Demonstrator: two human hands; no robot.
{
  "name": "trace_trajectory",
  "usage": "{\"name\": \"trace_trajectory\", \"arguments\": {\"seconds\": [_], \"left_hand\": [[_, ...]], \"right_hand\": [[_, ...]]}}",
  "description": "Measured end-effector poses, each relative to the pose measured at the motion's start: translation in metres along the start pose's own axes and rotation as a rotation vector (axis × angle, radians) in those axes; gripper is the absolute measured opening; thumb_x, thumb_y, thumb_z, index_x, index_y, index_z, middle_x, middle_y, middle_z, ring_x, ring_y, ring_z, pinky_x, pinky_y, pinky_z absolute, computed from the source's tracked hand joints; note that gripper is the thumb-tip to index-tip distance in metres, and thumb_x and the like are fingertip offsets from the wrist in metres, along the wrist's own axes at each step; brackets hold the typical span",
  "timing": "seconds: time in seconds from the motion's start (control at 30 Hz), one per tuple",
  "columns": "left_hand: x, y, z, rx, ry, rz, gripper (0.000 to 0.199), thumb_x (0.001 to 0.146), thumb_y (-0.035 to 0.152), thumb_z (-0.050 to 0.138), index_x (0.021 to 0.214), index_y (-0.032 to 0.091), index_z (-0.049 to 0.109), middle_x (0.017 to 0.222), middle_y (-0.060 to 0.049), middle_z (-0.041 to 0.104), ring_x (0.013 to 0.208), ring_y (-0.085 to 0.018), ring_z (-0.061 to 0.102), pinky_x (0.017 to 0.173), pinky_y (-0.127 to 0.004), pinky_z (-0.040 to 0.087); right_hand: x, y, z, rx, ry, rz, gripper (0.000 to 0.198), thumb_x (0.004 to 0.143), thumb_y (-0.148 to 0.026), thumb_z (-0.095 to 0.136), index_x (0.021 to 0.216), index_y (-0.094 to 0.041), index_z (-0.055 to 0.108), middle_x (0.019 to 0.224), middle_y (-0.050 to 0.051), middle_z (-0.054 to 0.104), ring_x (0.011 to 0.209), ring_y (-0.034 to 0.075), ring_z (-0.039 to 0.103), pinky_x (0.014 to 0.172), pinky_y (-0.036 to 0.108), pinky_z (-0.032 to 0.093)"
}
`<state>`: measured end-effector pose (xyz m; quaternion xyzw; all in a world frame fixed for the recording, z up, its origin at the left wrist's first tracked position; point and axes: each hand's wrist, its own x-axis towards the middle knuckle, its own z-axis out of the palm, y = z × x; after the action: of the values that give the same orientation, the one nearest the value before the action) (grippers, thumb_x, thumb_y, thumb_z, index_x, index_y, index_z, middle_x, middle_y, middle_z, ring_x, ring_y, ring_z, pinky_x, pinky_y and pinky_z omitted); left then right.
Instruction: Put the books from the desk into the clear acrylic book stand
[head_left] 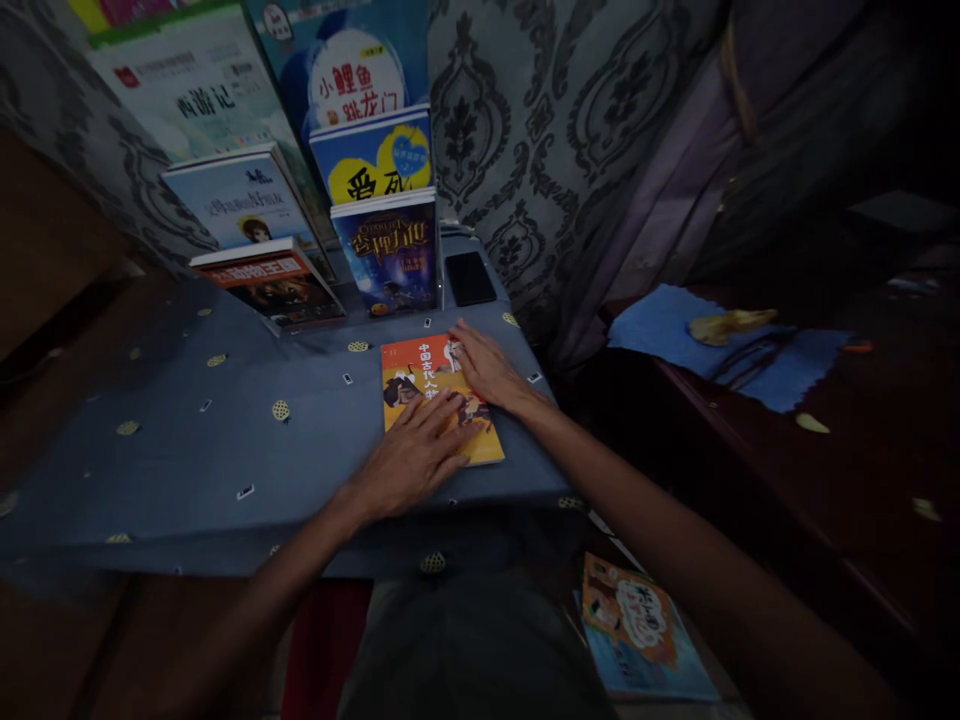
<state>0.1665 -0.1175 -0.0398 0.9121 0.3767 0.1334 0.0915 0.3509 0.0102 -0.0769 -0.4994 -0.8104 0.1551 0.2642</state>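
Observation:
A book with an orange and yellow cover point(401, 362) lies flat on the blue-grey tablecloth point(300, 470), near the table's front edge. Across its lower middle rests my left hand point(420, 450), palm down with the fingers stretched out over the cover. My right hand point(487, 365) lies at the book's right edge, its fingers extended and reaching the top right corner. Parts of the cover are hidden beneath both hands. Behind the book stands a dark blue book point(394, 255), and a black phone point(470, 278) lies to its right.
Several books stand upright at the back, among them an animal book point(270, 285) and a pale green book point(195, 90). To the right, a blue cloth point(667, 325) lies on a dark red surface. Below the table, another book point(637, 630) lies low beside my legs.

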Motion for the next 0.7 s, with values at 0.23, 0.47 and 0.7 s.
{"name": "trace_trajectory", "arguments": {"seconds": [0.23, 0.47, 0.7], "left_hand": [[-0.016, -0.031, 0.008, -0.116, 0.207, -0.355, 0.054, 0.102, 0.044, 0.040, 0.148, 0.016, 0.040, 0.161, -0.019, 0.033, 0.152, -0.029, 0.025, 0.123, -0.052, 0.027], [-0.024, -0.045, 0.010, -0.172, 0.176, -0.399, 0.059, 0.102, 0.044, 0.038, 0.152, 0.015, 0.030, 0.163, -0.019, 0.027, 0.154, -0.026, 0.018, 0.124, -0.048, 0.026], [-0.009, -0.087, -0.027, -0.005, -0.117, -0.345, 0.051, 0.102, 0.029, 0.036, 0.151, 0.017, 0.035, 0.164, -0.015, 0.028, 0.154, -0.024, 0.020, 0.122, -0.048, 0.026]], "right_hand": [[-0.025, 0.000, 0.002, 0.113, 0.075, -0.045, 0.053, 0.101, -0.033, 0.030, 0.146, -0.013, 0.046, 0.155, 0.016, 0.045, 0.146, 0.028, 0.038, 0.121, 0.053, 0.032], [-0.049, -0.019, 0.000, 0.142, 0.130, 0.002, 0.049, 0.098, -0.028, 0.035, 0.144, -0.020, 0.049, 0.150, 0.012, 0.051, 0.142, 0.031, 0.044, 0.114, 0.056, 0.041], [-0.070, -0.048, -0.016, 0.254, 0.172, 0.107, 0.042, 0.097, -0.024, 0.036, 0.133, -0.022, 0.056, 0.119, 0.011, 0.073, 0.102, 0.029, 0.073, 0.086, 0.045, 0.059]]}}
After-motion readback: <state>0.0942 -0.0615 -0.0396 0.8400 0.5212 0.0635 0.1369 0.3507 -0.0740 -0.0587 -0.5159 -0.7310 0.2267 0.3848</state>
